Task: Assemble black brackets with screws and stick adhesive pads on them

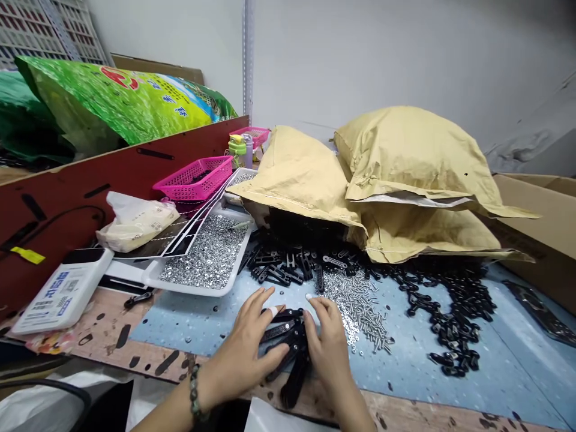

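My left hand [245, 354], with a beaded bracelet and a white-taped finger, lies over a small stack of black perforated strips [285, 339] and seems to grip them. My right hand [328, 342] presses against the stack's right side, and I cannot tell whether it grips. Both hands rest above a blue mat [193, 324]. Just beyond them lies a scatter of silver screws [357, 306]. Further black strips [288, 267] are heaped behind my hands, and a long band of black pieces [450, 318] curves across the right.
A white tray of silver nuts [193, 289] stands left of the mat, with a pink basket [193, 180] behind it. Tan paper sacks [405, 162] are piled at the back. A red board [76, 168], a white box [63, 294] and a cardboard box [540, 222] flank the mat.
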Available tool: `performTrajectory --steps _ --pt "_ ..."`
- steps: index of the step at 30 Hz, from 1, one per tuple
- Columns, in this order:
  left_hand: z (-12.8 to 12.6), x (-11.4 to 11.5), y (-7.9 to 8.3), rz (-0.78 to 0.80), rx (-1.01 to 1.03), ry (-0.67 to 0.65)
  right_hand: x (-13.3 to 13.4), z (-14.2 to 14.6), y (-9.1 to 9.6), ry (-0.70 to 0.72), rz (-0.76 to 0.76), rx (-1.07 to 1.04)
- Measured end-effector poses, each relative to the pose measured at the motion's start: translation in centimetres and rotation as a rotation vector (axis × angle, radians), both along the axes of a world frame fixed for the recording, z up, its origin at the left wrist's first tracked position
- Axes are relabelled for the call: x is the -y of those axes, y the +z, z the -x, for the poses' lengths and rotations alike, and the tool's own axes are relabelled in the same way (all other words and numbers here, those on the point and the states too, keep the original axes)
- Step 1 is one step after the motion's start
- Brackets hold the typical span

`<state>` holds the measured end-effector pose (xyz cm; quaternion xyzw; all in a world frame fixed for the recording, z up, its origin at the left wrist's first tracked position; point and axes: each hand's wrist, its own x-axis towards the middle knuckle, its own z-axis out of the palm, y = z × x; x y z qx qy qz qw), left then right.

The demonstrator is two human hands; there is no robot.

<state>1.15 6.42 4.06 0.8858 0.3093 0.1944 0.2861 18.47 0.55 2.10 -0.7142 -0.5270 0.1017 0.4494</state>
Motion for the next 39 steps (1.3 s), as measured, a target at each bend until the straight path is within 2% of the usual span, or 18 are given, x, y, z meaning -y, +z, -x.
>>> performTrajectory --steps 3,4,6,7,9,11,12,13,15,16,18,21,23,28,33,36,39 --pt "-0.3 0.3 1.4 0.067 0.054 -0.046 0.6 0.7 2.5 0.297 -0.052 -0.072" --pt "-0.4 0.4 1.6 0.096 0.062 -0.053 0.8 1.0 3.0 0.367 -0.067 -0.074" --pt "-0.6 0.6 1.8 0.153 0.063 -0.034 1.3 1.4 3.7 0.423 -0.113 -0.048" --pt "-0.6 0.8 1.8 0.173 0.064 0.005 1.6 1.4 3.7 0.416 -0.137 -0.046" --pt "-0.5 1.4 1.5 0.173 0.086 0.169 2.6 0.7 3.5 0.347 -0.164 -0.093" --pt "-0.6 2.7 0.9 0.114 0.123 0.313 3.8 -0.6 3.1 0.206 -0.146 -0.21" --pt "-0.7 3.6 0.5 0.06 0.13 0.302 4.4 -1.3 2.9 0.121 -0.127 -0.289" --pt "-0.9 4.6 0.0 -0.008 0.127 0.231 5.0 -1.9 2.6 0.042 -0.102 -0.374" --pt "-1.6 6.6 -1.1 -0.164 0.081 -0.021 5.9 -3.0 2.2 -0.066 -0.051 -0.527" --pt "-1.9 7.4 -1.7 -0.242 0.055 -0.091 6.2 -3.4 2.0 -0.097 -0.022 -0.586" --pt "-2.4 8.3 -2.6 -0.346 0.007 -0.09 6.7 -3.8 1.6 -0.129 0.059 -0.656" --pt "-2.1 8.0 -3.3 -0.374 -0.036 0.009 7.1 -4.1 1.2 -0.113 0.209 -0.67" --pt "-1.3 7.3 -3.3 -0.365 -0.057 0.022 7.4 -4.2 1.1 -0.075 0.267 -0.63" --pt "0.8 6.4 -3.0 -0.334 -0.077 0.054 7.6 -3.1 1.2 0.051 0.242 -0.486" --pt "1.2 5.4 -2.0 -0.139 -0.113 0.107 6.8 -0.7 0.5 0.183 0.287 -0.657" --pt "1.4 4.7 -1.6 -0.145 -0.095 0.135 6.0 0.5 0.0 0.173 0.257 -0.724" --pt "2.0 4.8 -1.7 -0.154 -0.006 0.179 5.2 1.2 -0.2 0.182 0.287 -0.693"
